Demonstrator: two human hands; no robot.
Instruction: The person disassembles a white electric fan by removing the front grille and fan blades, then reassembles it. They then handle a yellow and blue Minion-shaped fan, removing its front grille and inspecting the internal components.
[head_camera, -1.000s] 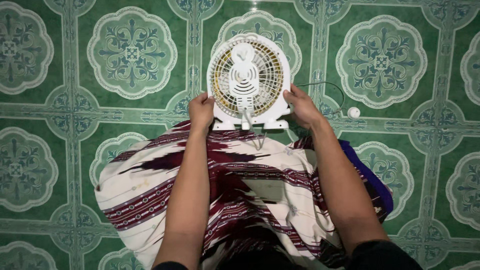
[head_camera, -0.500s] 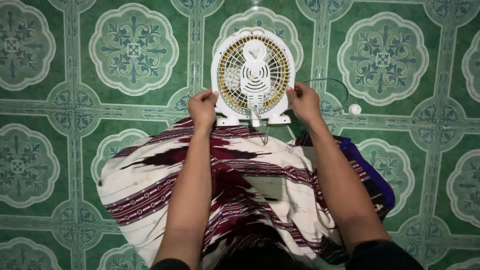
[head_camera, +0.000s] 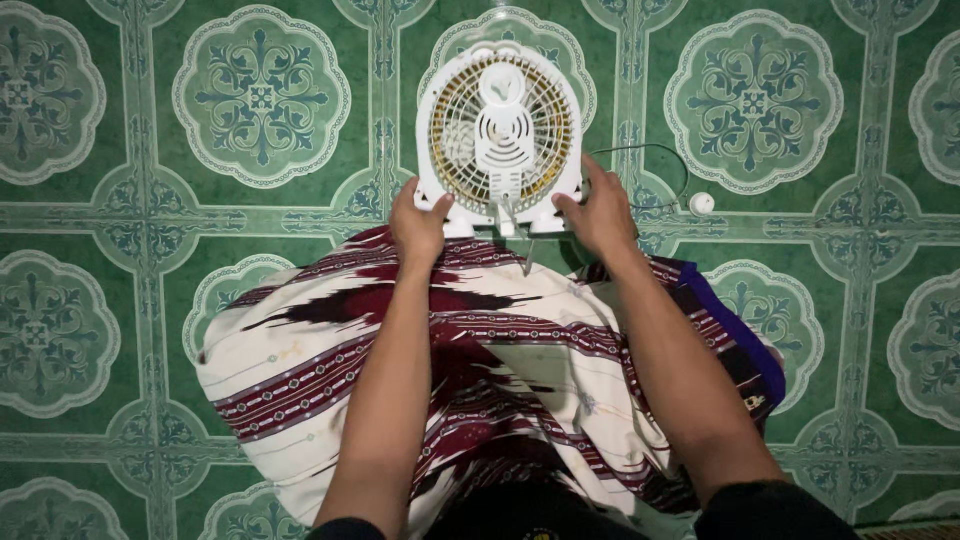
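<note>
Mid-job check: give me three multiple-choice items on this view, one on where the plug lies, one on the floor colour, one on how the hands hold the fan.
1. Where is the small white plug?
A. on the floor right of the fan
B. on the lap cloth
C. in the left hand

2. What colour is the patterned floor?
A. red
B. green
C. grey

3. How is the white fan held?
A. left hand only
B. untouched
C. both hands at its lower corners

Answers: 1 A, it lies on the tile beyond the right hand, at the end of a thin cord. 2 B, green tiles with pale medallions. 3 C, the left hand and right hand each grip a bottom corner.
</note>
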